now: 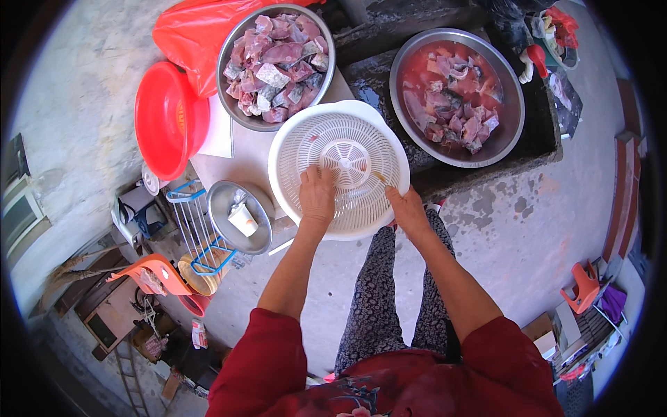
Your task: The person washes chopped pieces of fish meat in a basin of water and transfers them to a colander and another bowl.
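Note:
A white plastic colander [344, 122] is tilted before me at the counter's edge. My right hand [409, 208] grips its rim at the lower right, thumb on the inner side. My left hand [317, 194] reaches inside, its bent fingers against the slatted bottom; whether they pinch anything is hidden. Small reddish scraps cling to the slats. Behind the colander stands a steel basin heaped with cut fish pieces [281, 65]. To the right, inside a dark stone sink [531, 151], a second steel basin [513, 125] holds fish pieces [453, 112] in reddish water.
On the left are a red plastic basin [159, 120], a red plastic bag [193, 39], a steel bowl [216, 219] holding a paper cup [243, 220], and a blue-ended wire rack [190, 229]. An orange plastic stool [156, 271] stands lower left. A waste bucket [568, 57] is beyond the sink.

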Action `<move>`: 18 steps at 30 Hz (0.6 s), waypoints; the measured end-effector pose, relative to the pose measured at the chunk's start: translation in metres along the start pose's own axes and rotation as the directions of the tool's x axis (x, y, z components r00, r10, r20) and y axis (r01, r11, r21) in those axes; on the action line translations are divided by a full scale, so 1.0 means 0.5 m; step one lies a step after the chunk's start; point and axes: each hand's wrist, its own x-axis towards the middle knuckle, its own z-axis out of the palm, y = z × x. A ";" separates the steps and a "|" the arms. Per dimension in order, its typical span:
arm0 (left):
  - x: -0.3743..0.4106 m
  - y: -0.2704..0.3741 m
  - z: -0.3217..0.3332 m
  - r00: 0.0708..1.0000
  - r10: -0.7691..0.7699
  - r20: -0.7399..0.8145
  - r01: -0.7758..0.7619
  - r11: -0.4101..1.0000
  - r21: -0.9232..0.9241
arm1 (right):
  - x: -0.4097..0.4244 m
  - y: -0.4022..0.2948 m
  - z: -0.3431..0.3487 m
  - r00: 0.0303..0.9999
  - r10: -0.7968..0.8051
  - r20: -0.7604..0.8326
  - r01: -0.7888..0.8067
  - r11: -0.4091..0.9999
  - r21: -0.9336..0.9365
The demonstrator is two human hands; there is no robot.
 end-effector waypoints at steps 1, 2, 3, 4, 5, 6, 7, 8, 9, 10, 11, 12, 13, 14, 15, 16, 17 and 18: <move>-0.001 -0.007 0.011 1.000 -0.018 0.018 0.019 0.998 -0.056 | -0.002 0.000 0.001 1.000 -0.023 -0.001 0.023 1.000 -0.021; 0.000 -0.017 0.020 0.999 -0.034 0.037 0.038 0.993 -0.111 | 0.001 0.002 0.002 1.000 -0.025 0.001 0.025 1.000 -0.018; 0.003 -0.021 0.025 0.997 -0.049 0.060 0.059 0.984 -0.167 | 0.005 0.008 0.001 1.000 -0.024 0.003 0.024 1.000 -0.016; 0.018 -0.017 0.006 0.993 -0.107 0.048 0.117 0.943 -0.313 | 0.008 0.007 -0.002 1.000 -0.025 0.001 0.025 1.000 -0.015; 0.037 -0.018 -0.014 0.985 -0.164 0.046 0.168 0.876 -0.452 | 0.009 0.008 -0.003 1.000 0.015 0.004 -0.015 1.000 -0.004; 0.058 -0.020 -0.049 0.973 -0.223 0.054 0.213 0.789 -0.577 | 0.007 0.005 0.002 0.998 0.056 0.012 -0.056 0.998 0.009; 0.082 -0.026 -0.086 0.981 -0.154 -0.115 0.039 0.746 -0.665 | 0.005 0.003 0.003 0.995 0.097 0.014 -0.097 0.995 0.019; 0.111 -0.024 -0.135 0.974 -0.206 -0.094 0.074 0.683 -0.726 | 0.004 0.005 0.002 0.994 0.110 0.012 -0.110 0.994 0.028; 0.149 -0.032 -0.174 0.968 -0.214 -0.133 0.067 0.730 -0.680 | 0.004 0.008 0.000 0.993 0.121 0.007 -0.122 0.992 0.037; 0.192 -0.024 -0.213 0.939 -0.262 -0.221 0.046 0.736 -0.675 | 0.006 0.015 -0.001 0.991 0.136 0.002 -0.136 0.990 0.046; 0.230 -0.056 -0.232 0.894 -0.220 -0.391 -0.085 0.773 -0.629 | 0.004 0.013 0.006 0.991 0.135 0.010 -0.135 0.989 0.056; 0.277 -0.080 -0.256 0.873 -0.232 -0.428 -0.093 0.783 -0.614 | 0.005 0.013 0.007 0.991 0.136 0.009 -0.136 0.989 0.063; 0.310 -0.078 -0.292 0.865 -0.256 -0.432 -0.045 0.818 -0.574 | 0.005 0.012 0.008 0.990 0.138 0.006 -0.138 0.988 0.071; 0.339 -0.076 -0.315 0.869 -0.263 -0.419 -0.024 0.824 -0.566 | 0.005 0.010 0.007 0.994 0.105 -0.008 -0.104 0.993 0.061; 0.371 -0.102 -0.320 0.871 -0.230 -0.435 -0.041 0.847 -0.530 | 0.002 0.003 0.011 0.998 0.068 -0.012 -0.067 0.996 0.052; 0.406 -0.137 -0.318 0.874 -0.197 -0.444 -0.056 0.867 -0.496 | 0.000 0.001 0.014 0.999 0.035 -0.017 -0.034 0.999 0.041; 0.426 -0.152 -0.312 0.878 -0.161 -0.450 -0.076 0.882 -0.465 | 0.001 0.007 0.013 0.999 0.040 -0.014 -0.039 0.998 0.053; 0.431 -0.147 -0.312 0.899 -0.189 -0.396 -0.049 0.854 -0.518 | 0.005 0.012 0.013 0.999 0.046 -0.012 -0.045 0.997 0.066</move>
